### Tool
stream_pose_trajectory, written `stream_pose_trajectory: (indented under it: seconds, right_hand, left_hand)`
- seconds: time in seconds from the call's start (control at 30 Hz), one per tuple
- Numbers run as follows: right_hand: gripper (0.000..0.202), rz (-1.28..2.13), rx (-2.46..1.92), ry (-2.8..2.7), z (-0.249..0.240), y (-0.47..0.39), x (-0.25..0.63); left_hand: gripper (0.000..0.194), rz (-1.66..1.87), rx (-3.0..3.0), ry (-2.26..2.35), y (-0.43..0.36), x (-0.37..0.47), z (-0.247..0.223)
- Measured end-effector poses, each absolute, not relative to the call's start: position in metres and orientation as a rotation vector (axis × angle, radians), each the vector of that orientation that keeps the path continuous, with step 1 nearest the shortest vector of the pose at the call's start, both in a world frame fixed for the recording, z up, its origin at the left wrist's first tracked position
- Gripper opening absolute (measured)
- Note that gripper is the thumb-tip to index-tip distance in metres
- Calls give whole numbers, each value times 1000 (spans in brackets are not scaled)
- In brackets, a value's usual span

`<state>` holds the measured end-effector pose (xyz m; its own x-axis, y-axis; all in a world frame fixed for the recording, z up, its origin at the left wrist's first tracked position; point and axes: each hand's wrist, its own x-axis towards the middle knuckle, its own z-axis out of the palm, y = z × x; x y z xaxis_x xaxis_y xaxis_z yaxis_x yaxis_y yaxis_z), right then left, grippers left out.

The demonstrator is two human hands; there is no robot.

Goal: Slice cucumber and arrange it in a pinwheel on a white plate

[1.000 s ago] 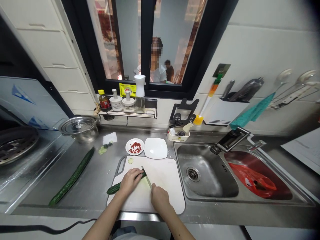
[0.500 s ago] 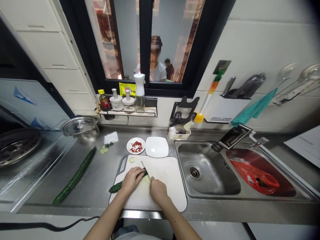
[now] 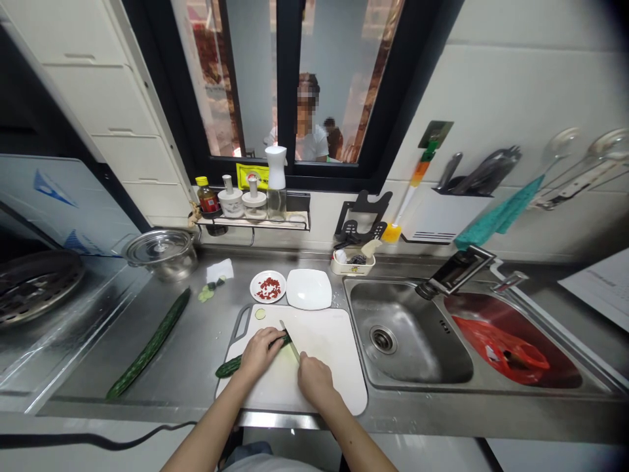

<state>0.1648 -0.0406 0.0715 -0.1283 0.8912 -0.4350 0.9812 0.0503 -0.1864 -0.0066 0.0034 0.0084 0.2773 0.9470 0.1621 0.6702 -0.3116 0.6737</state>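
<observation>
On the white cutting board [image 3: 334, 357] lies a dark green cucumber [image 3: 228, 367], its middle covered by my left hand [image 3: 263, 351]. The fingers of that hand wrap over it near its right end. My right hand [image 3: 315, 379] is closed round the handle of a knife [image 3: 291, 342]. The blade points up and away, beside the cucumber's right end. One pale cucumber slice [image 3: 260, 314] rests near the board's upper left corner. A second, whole cucumber [image 3: 150, 344] lies on the steel counter to the left.
Behind the board stand a plate of chopped red pieces [image 3: 268, 287] and a white square plate [image 3: 309, 289]. Cucumber scraps [image 3: 206, 294] lie near a white tissue [image 3: 219, 269]. A lidded pot [image 3: 160, 252] is at back left; a sink [image 3: 413, 354] borders the board on the right.
My right hand and the knife have shifted slightly to the right, away from the cucumber's end. My left hand keeps its hold on the cucumber. The view has moved a little.
</observation>
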Motion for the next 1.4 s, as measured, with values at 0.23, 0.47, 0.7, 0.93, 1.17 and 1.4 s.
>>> stream_pose_trajectory:
  seconds: [0.23, 0.47, 0.7, 0.93, 1.17, 1.4]
  right_hand:
    - [38, -651, 1907, 2087, 74, -52, 173]
    - [36, -706, 1918, 2097, 79, -52, 186]
    - [35, -659, 2020, 2098, 80, -55, 202]
    - [35, -447, 2238, 2133, 76, -57, 218]
    - [43, -269, 2302, 2234, 75, -57, 220]
    - [48, -133, 2217, 2339, 75, -64, 218]
  left_hand:
    - [28, 762, 2056, 1458, 4, -7, 8]
    - [29, 702, 2065, 1464, 4, -7, 12]
    - [31, 718, 2052, 1487, 3, -9, 11]
    - [40, 1025, 1699, 1633, 8, -8, 17]
    - [46, 1051, 1570, 1544, 13, 2, 38]
    - [42, 913, 1853, 1460, 19, 5, 46]
